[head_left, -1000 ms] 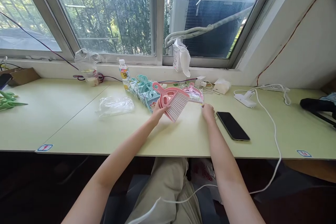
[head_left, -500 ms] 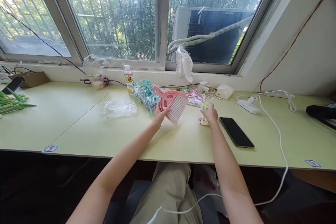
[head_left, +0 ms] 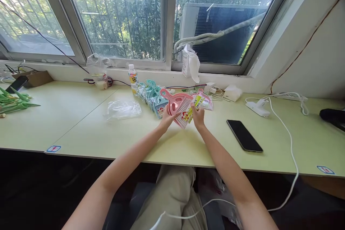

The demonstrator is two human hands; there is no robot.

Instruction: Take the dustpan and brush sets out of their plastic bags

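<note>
My left hand (head_left: 166, 121) grips a small pink dustpan-and-brush set (head_left: 174, 101) by its lower left side, tilted above the table with its handle up to the left. Pale bristles fan down to the right. My right hand (head_left: 198, 118) pinches a yellow-green printed card (head_left: 194, 107), held against the bristles; its lower part overlaps them. Just behind lies another pink set (head_left: 206, 101) in clear wrapping. To the left, a row of teal dustpan-and-brush sets (head_left: 151, 93), several of them in clear plastic, leans together on the table.
A crumpled clear plastic bag (head_left: 123, 109) lies left of the sets, a drink bottle (head_left: 133, 79) behind them. On the right are a black phone (head_left: 244, 135), a white power strip (head_left: 257, 108) and a trailing white cable (head_left: 289, 143). Green leafy stalks (head_left: 16, 102) lie far left.
My right hand has moved left with the printed card, from the table beside the phone to the front of the pink set. The left hand keeps its hold, slightly shifted right.
</note>
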